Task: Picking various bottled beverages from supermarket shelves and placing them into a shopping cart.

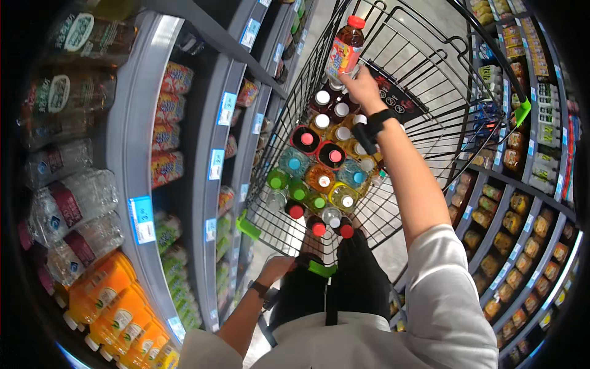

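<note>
— Which step is it?
— The right hand (362,86), grip closed around a red-capped bottle (344,49), holds it above the cart (430,80).
— And next?
— Likely a free slot among the standing bottles (319,166); the left hand (276,267) clasps the handle (319,267).

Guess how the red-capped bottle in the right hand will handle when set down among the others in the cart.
The red-capped bottle looks full of amber drink, so probably heavy for its size. It is tall and narrow, so apt to tip on the shopping cart wire floor unless wedged against the standing bottles. The glossy label may be slippery; the right hand grips it low.
</note>
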A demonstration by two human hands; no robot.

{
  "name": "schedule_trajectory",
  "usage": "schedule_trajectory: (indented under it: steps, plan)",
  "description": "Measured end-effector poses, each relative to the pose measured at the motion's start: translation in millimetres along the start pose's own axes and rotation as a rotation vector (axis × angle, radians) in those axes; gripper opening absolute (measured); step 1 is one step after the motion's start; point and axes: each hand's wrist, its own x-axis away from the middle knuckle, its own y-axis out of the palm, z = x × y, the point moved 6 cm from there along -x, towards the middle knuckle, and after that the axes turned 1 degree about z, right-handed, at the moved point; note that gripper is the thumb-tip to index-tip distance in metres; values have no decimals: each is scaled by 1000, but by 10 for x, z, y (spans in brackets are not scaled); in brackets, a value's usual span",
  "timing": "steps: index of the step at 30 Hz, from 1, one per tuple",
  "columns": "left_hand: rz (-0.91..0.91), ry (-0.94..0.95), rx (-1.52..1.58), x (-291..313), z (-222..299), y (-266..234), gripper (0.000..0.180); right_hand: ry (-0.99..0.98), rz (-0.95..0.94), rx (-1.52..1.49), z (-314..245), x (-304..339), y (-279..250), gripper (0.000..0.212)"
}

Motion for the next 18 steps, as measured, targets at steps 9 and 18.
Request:
schedule_trajectory:
  steps: [9, 18]
  plan:
    - [450, 147, 190, 77, 1830, -1523, 21, -37, 251, -169, 481, -674, 142, 61]
    - [780, 418, 46, 598, 2548, -1993, 26, -269, -137, -579, -569, 1474, -465, 38]
